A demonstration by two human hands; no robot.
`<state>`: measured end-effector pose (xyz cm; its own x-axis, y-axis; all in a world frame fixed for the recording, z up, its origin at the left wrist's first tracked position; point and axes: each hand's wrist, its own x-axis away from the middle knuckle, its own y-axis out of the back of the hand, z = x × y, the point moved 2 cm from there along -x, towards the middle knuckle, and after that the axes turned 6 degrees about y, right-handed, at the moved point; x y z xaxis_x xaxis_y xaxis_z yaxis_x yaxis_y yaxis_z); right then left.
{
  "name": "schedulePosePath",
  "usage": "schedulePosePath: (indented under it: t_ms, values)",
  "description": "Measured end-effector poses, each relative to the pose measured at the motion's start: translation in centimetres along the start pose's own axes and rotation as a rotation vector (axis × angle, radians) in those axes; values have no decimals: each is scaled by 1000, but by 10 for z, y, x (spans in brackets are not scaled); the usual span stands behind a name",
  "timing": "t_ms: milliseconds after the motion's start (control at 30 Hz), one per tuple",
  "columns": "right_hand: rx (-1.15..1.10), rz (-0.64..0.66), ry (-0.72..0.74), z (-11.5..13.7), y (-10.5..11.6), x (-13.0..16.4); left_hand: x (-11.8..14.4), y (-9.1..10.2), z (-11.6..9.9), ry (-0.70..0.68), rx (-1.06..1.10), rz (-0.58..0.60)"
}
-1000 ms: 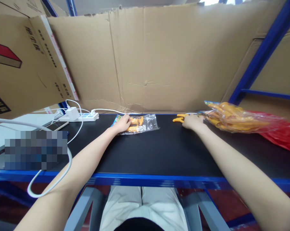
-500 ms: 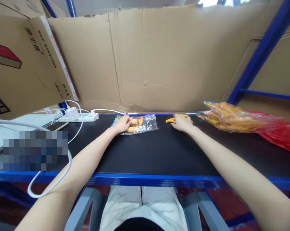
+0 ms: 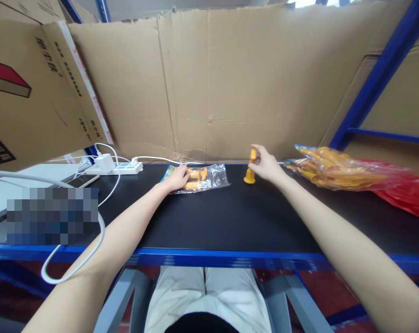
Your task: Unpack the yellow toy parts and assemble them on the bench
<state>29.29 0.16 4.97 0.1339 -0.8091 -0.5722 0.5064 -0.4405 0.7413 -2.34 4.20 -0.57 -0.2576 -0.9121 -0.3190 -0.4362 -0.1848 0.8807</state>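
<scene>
Holding an orange plastic piece [image 3: 250, 169] upright near the far edge of the table [image 3: 230, 222], the right hand [image 3: 267, 167] has its fingers [image 3: 256, 155] closed lightly about the upper part of the piece, thumb and forefinger pinching near its top while the flared lower end hangs just above, or perhaps just touching, the black surface; which of the two cannot be told. The long axis of the piece runs nearly vertical, tilted a little toward the cardboard wall [image 3: 230, 88] at the back. To the left of it, near but apart, lies a clear plastic bag [image 3: 209, 177] flat on the table, its length running along the far edge, with other orange pieces [image 3: 197, 180] already inside it. The left hand [image 3: 177, 178] rests on the left end of that bag, fingers curled down and pressing or gripping the plastic near its printed header; whether they have the mouth of the bag pinched open is hidden by the hand itself. So the held piece stands to the right of the bag, and the right hand is the nearer one to it, while the left is the nearer to the bag. Farther right, toward the right edge of the table, a larger bag of orange parts [image 3: 337, 173] lies on red plastic [image 3: 407, 196], well apart from both hands. A white power strip [image 3: 115, 167] sits at the far left corner.
</scene>
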Motion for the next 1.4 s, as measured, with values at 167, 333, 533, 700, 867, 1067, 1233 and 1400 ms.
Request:
schedulePosePath:
  t_ms: [167,333,533,700,867,1067,1233,1400]
  values:
    - [-444,-116,-114,3,-2,-3,0,0,0,7,19,-2]
    - [-877,-141,-258,16,-15,1,1,-1,-1,10,20,8]
    - [-1110,11,-427,31,-32,9,2,-7,-8,7,83,24]
    - [-1257,202,-567,35,-42,14,7,-8,-18,61,61,20]
    - [-1382,290,-632,37,-51,17,9,-3,-24,27,93,-46]
    - [-1453,290,-677,37,-51,18,10,-1,-29,59,212,-47]
    - [-1344,419,-537,42,-58,24,8,-5,-30,73,293,-46]
    - [-910,412,-376,44,-59,28,8,-6,-31,109,320,-79]
